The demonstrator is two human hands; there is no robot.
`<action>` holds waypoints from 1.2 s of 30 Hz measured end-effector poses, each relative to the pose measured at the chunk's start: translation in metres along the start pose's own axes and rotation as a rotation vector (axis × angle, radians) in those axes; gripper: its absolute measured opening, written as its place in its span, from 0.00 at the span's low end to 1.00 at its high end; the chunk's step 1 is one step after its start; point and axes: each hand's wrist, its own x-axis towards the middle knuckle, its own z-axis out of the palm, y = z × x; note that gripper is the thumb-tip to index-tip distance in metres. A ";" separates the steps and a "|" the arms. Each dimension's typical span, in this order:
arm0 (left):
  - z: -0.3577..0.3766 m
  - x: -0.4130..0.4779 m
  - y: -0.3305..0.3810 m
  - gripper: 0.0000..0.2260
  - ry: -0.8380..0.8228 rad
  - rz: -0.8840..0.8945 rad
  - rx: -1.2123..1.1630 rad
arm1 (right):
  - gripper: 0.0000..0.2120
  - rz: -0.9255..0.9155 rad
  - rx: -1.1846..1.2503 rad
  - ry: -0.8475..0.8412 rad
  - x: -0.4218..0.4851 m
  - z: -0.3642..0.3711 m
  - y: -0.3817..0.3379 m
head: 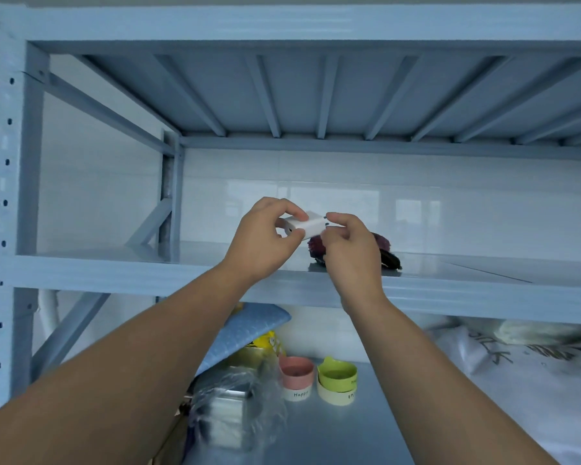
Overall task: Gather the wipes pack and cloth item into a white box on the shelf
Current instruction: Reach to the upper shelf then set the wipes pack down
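A small white box [305, 225] is held up in front of the upper shelf [182, 273]. My left hand [264, 241] grips its left end with thumb and fingers. My right hand [349, 250] pinches its right end. Behind my right hand a dark purple and brown cloth item [388, 251] lies on the shelf board, partly hidden by the hand. I cannot make out a wipes pack for sure.
On the lower shelf lie a blue padded cloth [245, 333], a yellow packet [265, 340], a clear plastic bag over a metal box [235, 407], a pink cup [296, 377], a green cup [336, 380] and white printed fabric [524, 380]. A grey upright post [0, 196] stands left.
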 end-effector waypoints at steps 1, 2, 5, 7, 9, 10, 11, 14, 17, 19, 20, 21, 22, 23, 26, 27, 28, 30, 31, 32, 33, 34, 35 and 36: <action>-0.002 -0.005 0.003 0.11 0.003 0.001 0.008 | 0.15 0.061 0.103 -0.020 -0.003 0.002 0.000; -0.004 -0.010 0.006 0.11 0.005 -0.002 0.020 | 0.15 0.117 0.214 -0.036 -0.007 0.004 0.000; -0.014 -0.026 0.011 0.11 0.007 -0.031 0.060 | 0.13 0.216 0.488 -0.062 -0.021 0.006 -0.001; -0.022 -0.039 0.012 0.11 0.009 -0.047 0.073 | 0.12 0.273 0.617 -0.084 -0.031 0.010 -0.001; -0.030 -0.052 0.011 0.11 0.019 -0.048 0.104 | 0.11 0.342 0.734 -0.106 -0.042 0.018 -0.002; -0.035 -0.059 0.010 0.11 0.022 -0.046 0.124 | 0.11 0.377 0.781 -0.118 -0.048 0.022 -0.002; -0.042 -0.065 0.008 0.11 0.021 -0.044 0.149 | 0.12 0.408 0.815 -0.130 -0.054 0.027 -0.003; -0.066 -0.084 0.005 0.11 0.015 -0.043 0.248 | 0.13 0.460 0.838 -0.167 -0.073 0.044 -0.007; -0.099 -0.102 0.004 0.11 0.026 -0.064 0.333 | 0.13 0.481 0.821 -0.216 -0.095 0.067 -0.016; -0.127 -0.115 0.005 0.11 0.028 -0.085 0.387 | 0.14 0.499 0.814 -0.248 -0.112 0.087 -0.023; -0.142 -0.123 0.005 0.11 0.027 -0.098 0.409 | 0.14 0.509 0.818 -0.267 -0.122 0.097 -0.028; -0.158 -0.132 0.006 0.11 0.030 -0.112 0.427 | 0.14 0.519 0.826 -0.290 -0.134 0.109 -0.032; -0.175 -0.142 0.007 0.10 0.035 -0.127 0.445 | 0.14 0.530 0.833 -0.312 -0.146 0.122 -0.037; -0.192 -0.152 0.008 0.10 0.039 -0.145 0.471 | 0.14 0.541 0.836 -0.333 -0.159 0.135 -0.042; -0.250 -0.191 0.011 0.10 0.032 -0.223 0.565 | 0.14 0.583 0.850 -0.396 -0.207 0.176 -0.058; -0.271 -0.206 0.012 0.09 0.027 -0.251 0.586 | 0.14 0.601 0.856 -0.421 -0.226 0.191 -0.064; -0.293 -0.221 0.014 0.09 0.025 -0.277 0.606 | 0.13 0.618 0.854 -0.447 -0.245 0.207 -0.072; -0.339 -0.252 0.018 0.09 0.027 -0.328 0.654 | 0.13 0.646 0.838 -0.497 -0.286 0.237 -0.088; -0.363 -0.268 0.022 0.09 0.028 -0.356 0.684 | 0.13 0.664 0.839 -0.523 -0.307 0.252 -0.098; -0.386 -0.283 0.026 0.09 0.029 -0.382 0.713 | 0.13 0.685 0.846 -0.549 -0.329 0.265 -0.108; -0.409 -0.298 0.030 0.09 0.033 -0.404 0.741 | 0.13 0.704 0.855 -0.575 -0.350 0.279 -0.118; -0.431 -0.312 0.035 0.09 0.036 -0.425 0.768 | 0.13 0.720 0.861 -0.597 -0.371 0.291 -0.128; -0.453 -0.326 0.040 0.09 0.038 -0.446 0.797 | 0.13 0.735 0.867 -0.617 -0.392 0.303 -0.139; -0.473 -0.339 0.046 0.09 0.039 -0.466 0.830 | 0.13 0.750 0.874 -0.637 -0.412 0.314 -0.149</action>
